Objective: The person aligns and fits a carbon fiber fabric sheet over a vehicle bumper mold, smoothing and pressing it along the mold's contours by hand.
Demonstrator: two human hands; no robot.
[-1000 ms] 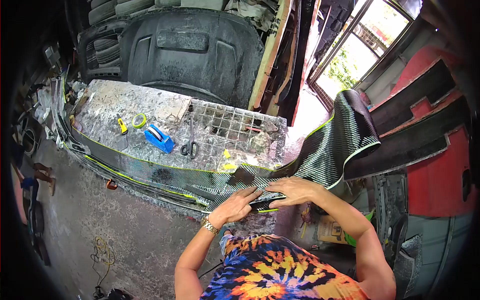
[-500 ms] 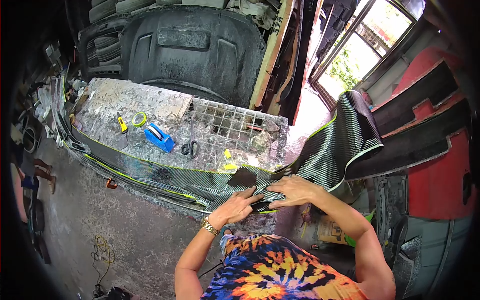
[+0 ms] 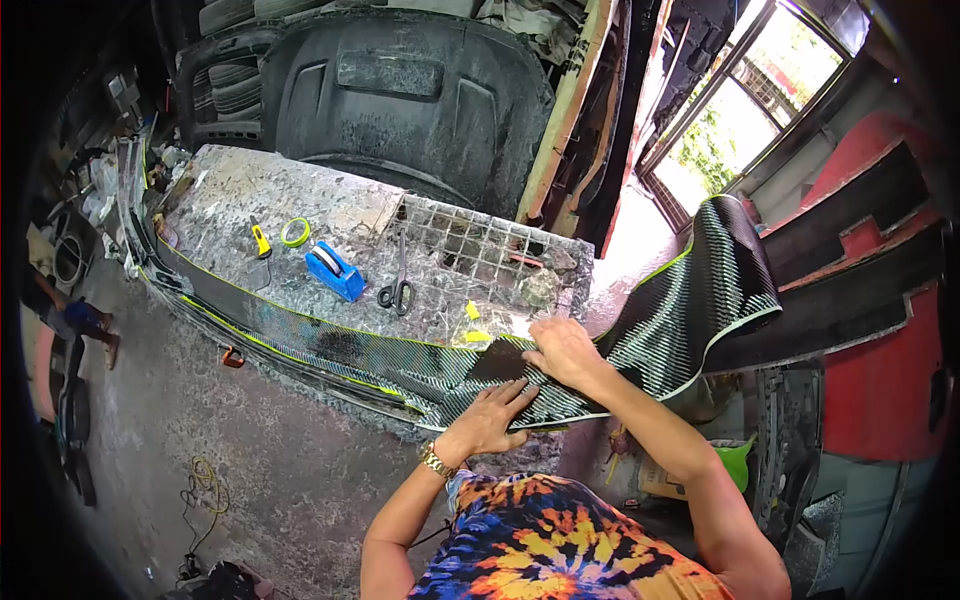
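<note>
A long strip of black woven carbon fibre cloth (image 3: 640,325) with yellow-green edging lies along a long curved part (image 3: 285,352) at the table's near side. My left hand (image 3: 487,420) rests flat on the cloth near its front edge, fingers extended and thumb apart. Farther back, my right hand (image 3: 566,352) presses on the cloth by its far edge, thumb and fingers apart, with some fingertips hard to see. At the right, the cloth rises into a loose curl. Just left of my hands, a dark patch (image 3: 500,360) shows on the cloth.
On the worn table (image 3: 340,190) are scissors (image 3: 398,290), a blue tape dispenser (image 3: 335,272), a green tape roll (image 3: 295,232), a yellow cutter (image 3: 261,238) and yellow scraps (image 3: 474,312). An orange clamp (image 3: 232,357) grips the front edge. A cable (image 3: 207,485) lies on the floor. Another person's legs (image 3: 105,335) show at left.
My right hand has moved back from the middle of the cloth to its far edge. My left hand stays on the cloth near the front edge. The view has shifted slightly.
</note>
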